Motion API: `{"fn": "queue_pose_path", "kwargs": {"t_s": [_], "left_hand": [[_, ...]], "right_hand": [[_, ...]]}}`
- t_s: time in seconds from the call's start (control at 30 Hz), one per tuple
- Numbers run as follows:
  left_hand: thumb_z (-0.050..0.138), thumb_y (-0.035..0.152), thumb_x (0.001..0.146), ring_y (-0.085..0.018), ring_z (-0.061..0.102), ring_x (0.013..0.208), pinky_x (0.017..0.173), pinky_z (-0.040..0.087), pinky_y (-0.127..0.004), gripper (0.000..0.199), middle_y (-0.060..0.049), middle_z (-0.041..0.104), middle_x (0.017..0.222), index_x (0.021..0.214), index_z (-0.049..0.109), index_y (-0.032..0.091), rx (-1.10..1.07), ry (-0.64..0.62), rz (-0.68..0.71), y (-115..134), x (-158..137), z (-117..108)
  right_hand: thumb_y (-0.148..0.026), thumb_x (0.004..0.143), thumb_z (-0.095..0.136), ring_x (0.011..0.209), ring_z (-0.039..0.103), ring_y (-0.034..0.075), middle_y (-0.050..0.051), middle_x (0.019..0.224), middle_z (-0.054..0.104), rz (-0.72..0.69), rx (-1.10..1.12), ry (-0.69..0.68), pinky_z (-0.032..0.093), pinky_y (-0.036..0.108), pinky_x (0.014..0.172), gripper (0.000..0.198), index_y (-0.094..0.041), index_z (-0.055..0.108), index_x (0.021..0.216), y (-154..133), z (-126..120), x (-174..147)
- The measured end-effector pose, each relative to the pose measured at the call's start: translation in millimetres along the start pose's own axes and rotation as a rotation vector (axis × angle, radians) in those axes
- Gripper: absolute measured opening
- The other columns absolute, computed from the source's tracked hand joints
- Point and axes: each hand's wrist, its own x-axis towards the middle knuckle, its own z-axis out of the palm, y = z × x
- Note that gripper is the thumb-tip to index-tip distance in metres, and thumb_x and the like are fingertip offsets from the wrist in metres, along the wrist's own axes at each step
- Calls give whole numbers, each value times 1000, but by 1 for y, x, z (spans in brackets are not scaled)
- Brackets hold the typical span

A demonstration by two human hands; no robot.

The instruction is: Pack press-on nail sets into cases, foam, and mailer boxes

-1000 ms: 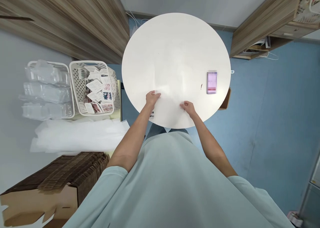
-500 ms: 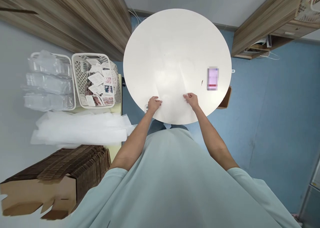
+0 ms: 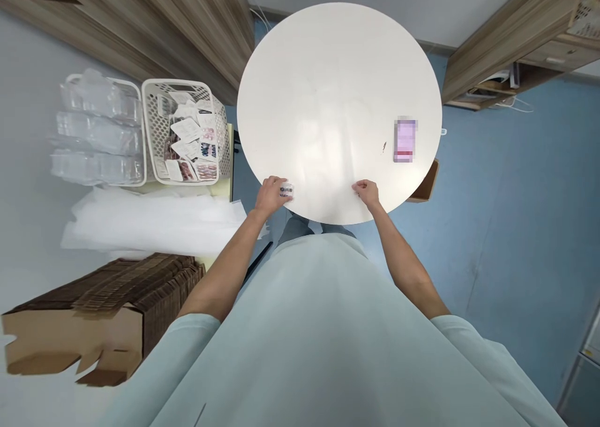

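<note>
L hand (image 3: 270,194): gripping 1 small clear pack (image 3: 286,192), thumb on its near side, fingers on its far side. Pack has dark bits inside, too small to ID. Location: near edge of the white table (image 3: 337,70), L of my body. Can't say if pack is lifted or resting on the surface.

R hand (image 3: 368,192): over same near edge, R of centre, well apart from L. Thumb & fingertips drawn together, pointing in toward L. Can't say if anything thin is pinched there; a faint line runs up the tabletop approx. from my fingertips, nature unclear.

Table, R side: 1 phone (image 3: 404,140), screen blurred out, lying flat; 1 small dark mark (image 3: 384,147) just L of it. 1 brown box (image 3: 425,186) partly hidden under R rim of table.

L of table: 2 white baskets side by side. Nearer basket (image 3: 152,117) holds carded packs (image 3: 187,127), loosely piled. Farther basket (image 3: 142,127) holds 3 stacks of clear plastic pcs (image 3: 96,133). White sheets (image 3: 150,221) piled just below both; brown cardboard (image 3: 140,283) packed in a row below those.

Perimeter: wood-grain cabinets at upper L & upper R, blue floor (image 3: 506,195) on R.
</note>
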Motion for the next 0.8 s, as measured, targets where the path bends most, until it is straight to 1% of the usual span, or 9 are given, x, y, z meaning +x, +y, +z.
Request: {"fn": "queue_pose_path", "kwargs": {"t_s": [0.1,0.17,0.23,0.33,0.4,0.53,0.6,0.7,0.8], "left_hand": [[80,16,81,-43,51,144,118,50,-59,68,-16,56,156,145,63,28,133,-105,58,-13,-13,3],[73,14,85,-42,51,144,115,53,-59,69,-17,54,158,151,58,26,203,-117,61,-15,-18,6],[72,16,88,-42,52,144,115,54,-58,71,-18,54,158,156,53,21,255,-104,60,-11,-20,10],[74,22,89,-40,52,144,117,54,-54,73,-19,54,158,158,50,17,235,-59,78,7,-22,19],[75,24,90,-39,51,145,117,54,-52,70,-18,54,159,156,51,16,189,-42,119,24,-23,28],[75,24,90,-38,52,143,119,52,-51,67,-17,54,160,154,54,17,131,-70,237,60,-23,55],[75,23,89,-38,53,143,120,51,-51,68,-17,55,159,154,54,17,134,-94,272,74,-21,69],[74,20,89,-39,53,143,118,51,-51,68,-18,55,159,154,55,17,165,-117,279,83,-18,86],[71,18,89,-40,52,143,117,51,-52,67,-19,54,160,154,54,17,196,-130,257,81,-16,96]], "right_hand": [[-28,84,76,73,71,17,0,83,74,5,3,33,57,30,74,11,-21,69,89,2,1,1],[-28,85,75,72,72,17,0,84,74,4,-9,46,57,31,75,11,-21,69,90,4,2,0],[-30,85,76,73,73,18,0,86,76,-5,-39,50,58,32,78,13,-22,69,92,7,1,-4],[-33,86,78,79,76,20,1,90,77,-6,-117,60,59,35,85,17,-22,70,97,15,-1,-13],[-33,87,78,86,77,21,2,93,79,11,-173,63,58,35,88,18,-22,71,100,20,-3,-22],[-36,91,73,93,77,23,4,100,81,41,-255,66,57,35,91,18,-23,73,104,29,-5,-42],[-35,94,70,97,76,23,6,103,82,38,-288,72,56,35,91,16,-22,73,104,30,-7,-51],[-33,96,66,100,75,23,7,108,82,21,-322,77,54,34,91,14,-21,73,100,30,-8,-61],[-34,99,64,98,74,23,7,107,82,-11,-337,74,54,34,86,15,-22,72,98,26,-10,-70]]}}
